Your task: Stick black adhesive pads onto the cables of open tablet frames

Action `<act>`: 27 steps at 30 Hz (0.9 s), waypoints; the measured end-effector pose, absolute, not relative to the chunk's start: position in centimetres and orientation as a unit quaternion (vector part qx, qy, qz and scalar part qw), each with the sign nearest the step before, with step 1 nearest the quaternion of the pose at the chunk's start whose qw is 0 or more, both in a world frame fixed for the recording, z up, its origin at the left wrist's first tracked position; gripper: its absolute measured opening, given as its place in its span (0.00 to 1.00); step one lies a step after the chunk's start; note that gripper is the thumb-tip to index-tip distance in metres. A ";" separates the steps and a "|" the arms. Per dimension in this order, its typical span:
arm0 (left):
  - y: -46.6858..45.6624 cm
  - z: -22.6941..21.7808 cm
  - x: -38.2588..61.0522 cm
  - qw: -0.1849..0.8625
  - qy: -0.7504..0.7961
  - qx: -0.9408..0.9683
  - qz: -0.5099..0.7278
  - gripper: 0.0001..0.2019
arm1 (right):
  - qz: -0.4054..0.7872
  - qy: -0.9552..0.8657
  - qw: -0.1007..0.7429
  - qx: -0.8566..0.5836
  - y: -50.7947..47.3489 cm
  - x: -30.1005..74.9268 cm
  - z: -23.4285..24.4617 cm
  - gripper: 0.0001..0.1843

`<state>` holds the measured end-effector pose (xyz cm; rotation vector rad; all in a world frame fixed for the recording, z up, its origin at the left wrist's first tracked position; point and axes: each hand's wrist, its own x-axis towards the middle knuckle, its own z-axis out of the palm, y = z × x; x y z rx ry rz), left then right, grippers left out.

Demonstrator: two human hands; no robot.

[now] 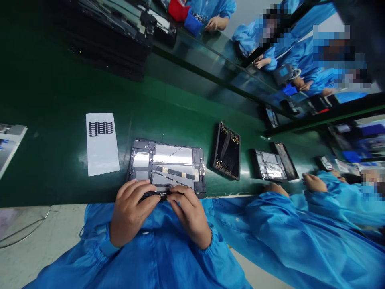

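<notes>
An opened tablet (172,170) with bare silver battery plates, black tape and thin wires lies at the bench's front edge. Both hands meet at the middle of its near side. My left hand (132,210) is closed, thumb and fingertips pinched together at that edge. Facing it, my right hand (189,212) is closed too, with its fingertips pressed in close to the left ones. A small dark part shows between the two sets of fingertips, too covered to name. Left of the tablet lies a white sheet (104,154) bearing rows of small black stickers.
Right of the tablet stands a black tray (227,152) of thin dark cables with gold-coloured ends. Farther right, a co-worker's hand (314,182) is near another opened tablet (270,165). A shelf (204,72) runs along the back. A white-edged panel (12,144) sits far left.
</notes>
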<state>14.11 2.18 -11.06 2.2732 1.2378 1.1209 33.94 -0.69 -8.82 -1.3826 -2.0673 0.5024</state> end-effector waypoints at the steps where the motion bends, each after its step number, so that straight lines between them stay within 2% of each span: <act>1: 2.2 -10.8 14.3 0.156 0.439 0.795 0.389 0.04 | 0.190 -0.772 0.309 -0.523 -0.8 34.1 -8.9 0.08; 27: 2.2 -11.0 14.7 0.136 0.452 0.794 0.383 0.05 | 0.168 -0.771 0.297 -0.537 -0.5 33.4 -9.2 0.07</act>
